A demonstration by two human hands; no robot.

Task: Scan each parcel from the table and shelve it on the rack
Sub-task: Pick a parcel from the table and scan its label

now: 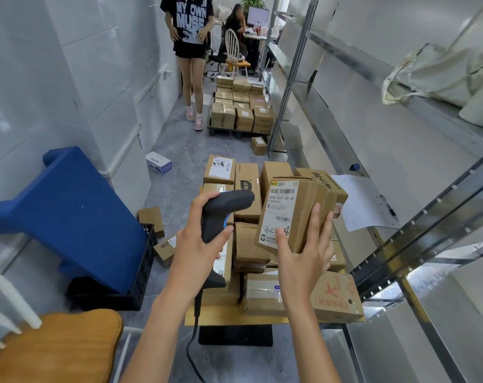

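- Scanning could misfire — the scanner (223,214) sits just left of the parcel (292,214), and its nose seems aimed past the label's barcode.
- The tilted parcel could slip, being gripped only at its near end.
- Left hand (198,244): fingers curled round the scanner grip.
- Right hand (303,252): fingers part-spread, clasping the parcel above the boxes stacked on the worktop (221,316) — the rack (400,244) stands right.

Brown labelled parcel (292,214) held tilted
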